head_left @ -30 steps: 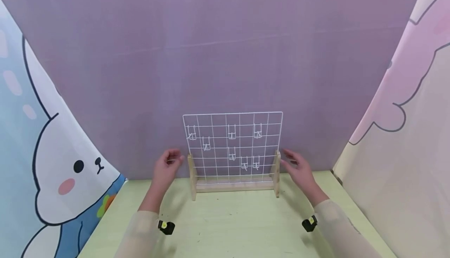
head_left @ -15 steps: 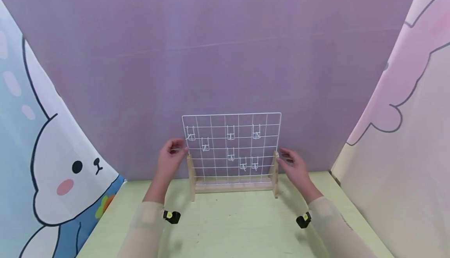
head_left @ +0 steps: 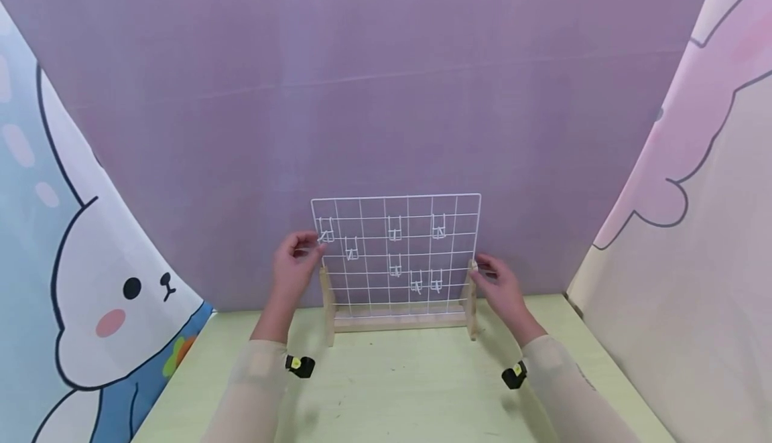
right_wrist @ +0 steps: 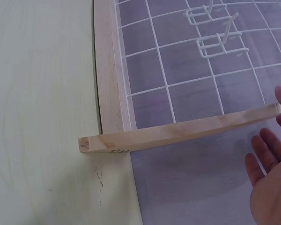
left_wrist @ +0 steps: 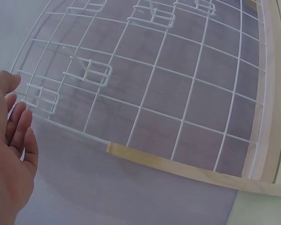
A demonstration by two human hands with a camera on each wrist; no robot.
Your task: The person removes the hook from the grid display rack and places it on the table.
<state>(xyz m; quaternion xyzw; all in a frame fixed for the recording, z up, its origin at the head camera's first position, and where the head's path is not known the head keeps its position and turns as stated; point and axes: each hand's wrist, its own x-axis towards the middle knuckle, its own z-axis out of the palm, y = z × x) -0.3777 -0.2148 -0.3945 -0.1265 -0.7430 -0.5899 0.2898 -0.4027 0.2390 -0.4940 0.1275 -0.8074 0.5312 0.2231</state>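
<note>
Seemingly both hands loosely open, left hand (head_left: 293,265) and right hand (head_left: 498,287) flanking the wire grid rack (head_left: 395,255), contact unclear.

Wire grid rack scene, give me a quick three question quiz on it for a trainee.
1. True or false: the wire grid stands upright in a wooden stand on the table.
2. Which hand is at the grid's upper left corner? A) left hand B) right hand
3. How many small wire hooks hang on the grid?

Key
1. True.
2. A. The left hand is at that corner; the right hand is by the stand's right post.
3. Seven; the hook nearest the left hand is one.
</note>
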